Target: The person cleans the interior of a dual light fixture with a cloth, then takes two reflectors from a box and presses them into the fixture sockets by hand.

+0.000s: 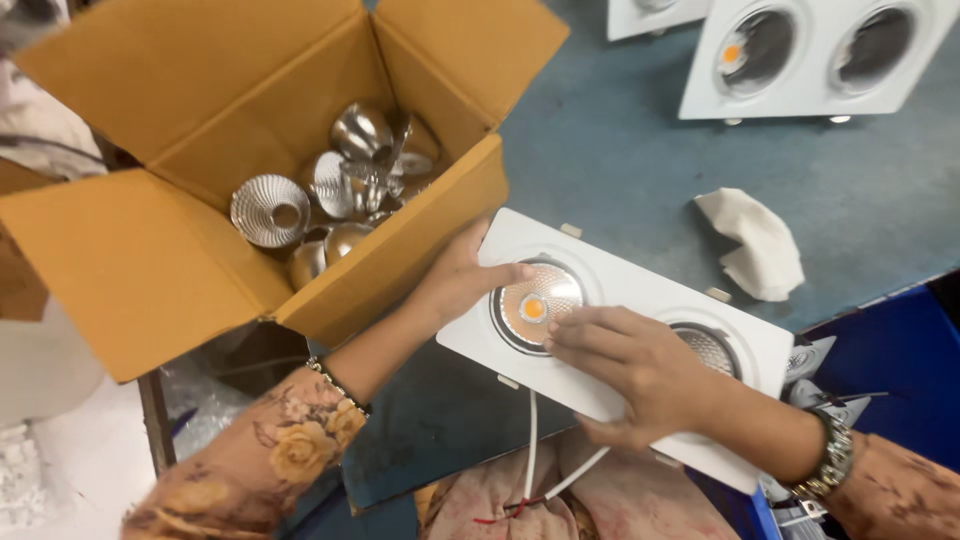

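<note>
Left hand (462,278) and right hand (630,365) both gripping white twin downlight fixture (640,300) on table (620,150), cardboard box (200,150) of reflectors far left

You're getting bright, even overhead light with soft shadows. Glare is bouncing off the reflectors (330,190) in the box (150,270), and the edges are stretching and blurring slightly.

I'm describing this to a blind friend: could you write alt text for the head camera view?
Two hands, the left hand and right hand, hold a white twin-lamp fixture at the edge of a blue-grey table. Beside it stands an open cardboard box of shiny metal reflectors; a crumpled white cloth lies nearby.
</note>
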`<action>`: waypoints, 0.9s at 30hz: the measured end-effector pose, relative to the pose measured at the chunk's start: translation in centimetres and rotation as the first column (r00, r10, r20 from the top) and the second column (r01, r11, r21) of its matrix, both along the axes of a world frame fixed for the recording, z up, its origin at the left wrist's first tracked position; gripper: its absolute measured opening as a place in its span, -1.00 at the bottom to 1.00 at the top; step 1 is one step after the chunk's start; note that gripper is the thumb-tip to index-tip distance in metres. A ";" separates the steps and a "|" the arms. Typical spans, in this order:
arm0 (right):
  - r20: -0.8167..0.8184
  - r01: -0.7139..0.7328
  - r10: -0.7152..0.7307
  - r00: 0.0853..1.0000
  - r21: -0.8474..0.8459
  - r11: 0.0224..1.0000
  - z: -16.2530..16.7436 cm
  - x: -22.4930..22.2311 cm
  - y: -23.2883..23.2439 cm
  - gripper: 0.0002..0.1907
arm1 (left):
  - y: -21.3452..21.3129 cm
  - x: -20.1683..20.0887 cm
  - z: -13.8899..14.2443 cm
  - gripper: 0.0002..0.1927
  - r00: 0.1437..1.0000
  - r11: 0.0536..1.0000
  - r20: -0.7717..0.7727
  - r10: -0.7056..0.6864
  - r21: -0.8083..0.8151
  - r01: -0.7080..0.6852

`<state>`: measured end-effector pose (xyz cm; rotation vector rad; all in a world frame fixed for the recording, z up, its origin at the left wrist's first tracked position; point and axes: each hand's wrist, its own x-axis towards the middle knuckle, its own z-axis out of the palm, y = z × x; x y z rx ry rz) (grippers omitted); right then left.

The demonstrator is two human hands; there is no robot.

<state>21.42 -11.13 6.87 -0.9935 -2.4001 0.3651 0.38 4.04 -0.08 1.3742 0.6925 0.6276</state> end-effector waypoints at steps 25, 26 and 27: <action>-0.675 -0.197 -0.653 -0.342 -0.629 0.753 -8.8 7.8 -5.2 -0.43 | 1.5 0.5 2.1 -0.49 0.909 0.898 0.406 0.093 -0.429 0.100; -0.706 -0.192 -0.612 -0.356 -0.586 0.787 -8.3 8.4 -6.3 -0.41 | 1.0 0.7 3.0 -0.45 0.909 0.906 0.412 0.067 -0.406 0.118; -0.699 -0.085 -0.598 -0.392 -0.619 0.780 -7.9 9.2 -7.5 -0.41 | 0.7 1.0 3.9 -0.40 0.908 0.913 0.416 0.047 -0.387 0.130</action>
